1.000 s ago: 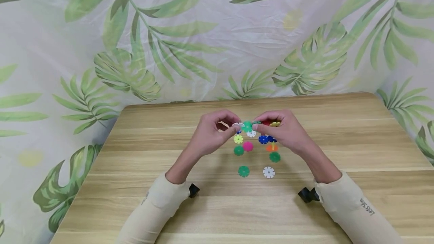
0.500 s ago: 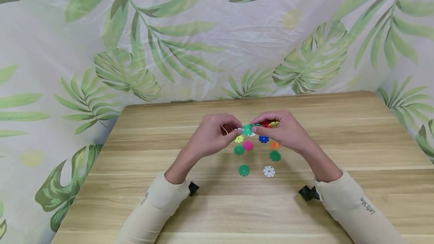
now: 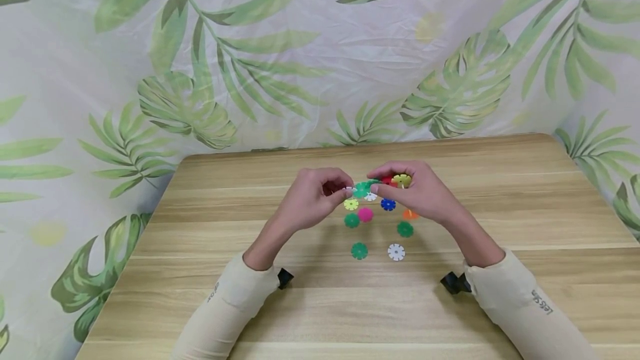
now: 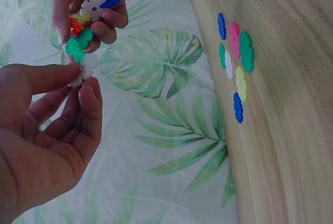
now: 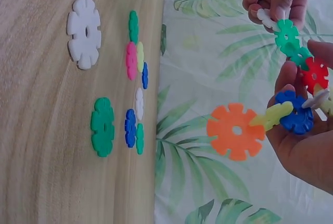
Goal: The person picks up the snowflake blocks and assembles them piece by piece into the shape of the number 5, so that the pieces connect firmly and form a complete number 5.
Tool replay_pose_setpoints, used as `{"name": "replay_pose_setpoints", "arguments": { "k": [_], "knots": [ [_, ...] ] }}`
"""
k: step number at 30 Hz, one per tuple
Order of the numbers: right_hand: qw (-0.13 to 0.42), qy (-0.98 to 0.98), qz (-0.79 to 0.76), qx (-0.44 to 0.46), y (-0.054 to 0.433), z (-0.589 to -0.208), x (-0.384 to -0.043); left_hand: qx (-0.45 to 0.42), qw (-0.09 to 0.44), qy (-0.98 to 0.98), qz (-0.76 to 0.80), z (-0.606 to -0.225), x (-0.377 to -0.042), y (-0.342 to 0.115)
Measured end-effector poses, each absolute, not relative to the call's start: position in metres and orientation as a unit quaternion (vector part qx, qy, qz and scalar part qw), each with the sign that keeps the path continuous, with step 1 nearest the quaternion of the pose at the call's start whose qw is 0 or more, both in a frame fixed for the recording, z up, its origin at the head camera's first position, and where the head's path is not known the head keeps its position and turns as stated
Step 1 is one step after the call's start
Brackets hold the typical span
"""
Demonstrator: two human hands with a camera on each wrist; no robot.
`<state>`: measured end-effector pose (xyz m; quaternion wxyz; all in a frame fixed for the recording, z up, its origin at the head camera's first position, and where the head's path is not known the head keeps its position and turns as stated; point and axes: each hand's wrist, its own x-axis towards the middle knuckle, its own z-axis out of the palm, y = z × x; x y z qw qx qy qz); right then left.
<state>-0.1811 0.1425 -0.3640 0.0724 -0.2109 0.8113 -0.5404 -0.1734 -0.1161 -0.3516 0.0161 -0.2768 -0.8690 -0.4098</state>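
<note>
Above the table, both hands hold a chain of slotted plastic snowflake discs. My left hand point(image 3: 315, 198) pinches the white disc point(image 4: 87, 71) at one end between thumb and fingers. That disc meets a green disc point(image 5: 286, 37), which joins a second green one point(image 5: 299, 57). My right hand point(image 3: 422, 190) grips the chain around the second green disc, thumb and index finger on it. Beyond come a red disc point(image 5: 315, 73), a yellow one point(image 3: 401, 180), a white one, a blue one point(image 5: 291, 120), another yellow one point(image 5: 276, 115) and an orange disc point(image 5: 226, 130) at the free end.
Loose discs lie flat on the wooden table point(image 3: 320, 315) under and before the hands: a large-looking white one point(image 3: 396, 252), several green ones point(image 3: 359, 250), a pink one point(image 3: 365, 215), blue point(image 3: 388, 204) and yellow point(image 3: 351, 204). A leaf-patterned cloth point(image 3: 280, 71) hangs behind the table.
The chain has turned in the right hand: its yellow disc shows more of its face, and the orange end has shifted right. Both hands stay nearly in place; the loose discs have not moved.
</note>
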Motion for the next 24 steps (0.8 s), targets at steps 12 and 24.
{"name": "replay_pose_setpoints", "arguments": {
  "k": [12,24],
  "knots": [
    [0.072,0.805,-0.557,-0.191,0.148,-0.359,-0.18,-0.235,0.002,-0.862,-0.449,-0.351,-0.177,-0.123],
    [0.053,0.806,-0.559,-0.185,0.153,-0.353,-0.179,-0.208,0.012,-0.85,-0.484,-0.346,-0.181,-0.133]
  ]
}}
